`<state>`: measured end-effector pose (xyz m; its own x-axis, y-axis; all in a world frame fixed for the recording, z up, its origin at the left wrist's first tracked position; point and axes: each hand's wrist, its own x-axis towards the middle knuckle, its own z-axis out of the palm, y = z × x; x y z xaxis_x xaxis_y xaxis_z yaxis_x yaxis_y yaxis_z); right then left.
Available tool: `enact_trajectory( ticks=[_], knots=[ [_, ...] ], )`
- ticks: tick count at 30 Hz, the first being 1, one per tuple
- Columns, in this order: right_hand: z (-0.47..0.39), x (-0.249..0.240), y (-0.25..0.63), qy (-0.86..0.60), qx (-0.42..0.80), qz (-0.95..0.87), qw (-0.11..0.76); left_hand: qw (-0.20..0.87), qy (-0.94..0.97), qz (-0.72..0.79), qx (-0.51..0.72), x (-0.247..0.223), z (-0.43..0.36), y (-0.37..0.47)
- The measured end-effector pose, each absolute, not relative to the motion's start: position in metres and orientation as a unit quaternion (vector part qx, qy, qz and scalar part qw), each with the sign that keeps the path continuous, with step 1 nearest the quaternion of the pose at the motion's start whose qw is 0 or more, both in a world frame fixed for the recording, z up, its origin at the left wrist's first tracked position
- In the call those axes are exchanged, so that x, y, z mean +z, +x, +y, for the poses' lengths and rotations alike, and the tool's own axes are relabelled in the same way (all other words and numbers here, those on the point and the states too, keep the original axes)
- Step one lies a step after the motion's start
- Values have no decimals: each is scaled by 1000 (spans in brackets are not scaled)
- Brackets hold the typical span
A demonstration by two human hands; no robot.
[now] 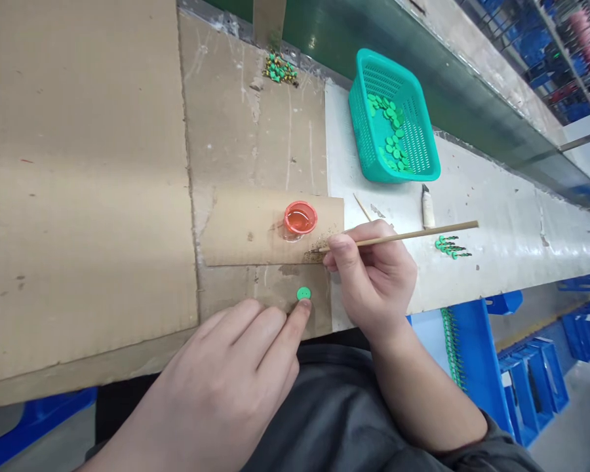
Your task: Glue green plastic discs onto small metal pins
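A small round green button-like disc (303,293) with small holes sits at the tip of my left index finger. My left hand (246,360) holds it there, the other fingers curled and the thumb hidden. Between the thumb and fingers of my right hand (371,275) is a thin wooden stick (423,233) with a dark tip. That tip points down at the speckled edge of a cardboard strip (231,229). A small red cup (300,217) of clear reddish liquid stands on the strip, just beyond the stick's tip.
A teal basket (425,141) with many green discs stands at the back. Small green and gold pieces (279,69) lie heaped at the back edge. On the right are a white-handled tool (427,208), another thin stick (362,206) and several green-headed pieces (451,247). Blue trays (486,354) stand below.
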<state>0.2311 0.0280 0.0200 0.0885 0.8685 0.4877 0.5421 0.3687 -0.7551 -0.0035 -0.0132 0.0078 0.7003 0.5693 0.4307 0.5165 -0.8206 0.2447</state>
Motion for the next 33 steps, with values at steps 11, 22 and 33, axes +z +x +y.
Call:
enact_trajectory(
  ticks=[11,22,33],
  knots=[
    [-12,22,233,-453,149,-696,537,37,923,299,241,8,-14,-1],
    [-11,19,229,-423,129,-735,515,48,924,295,237,8,-15,1],
    [-12,18,227,-436,124,-730,511,49,930,283,229,5,-15,-1]
  ],
)
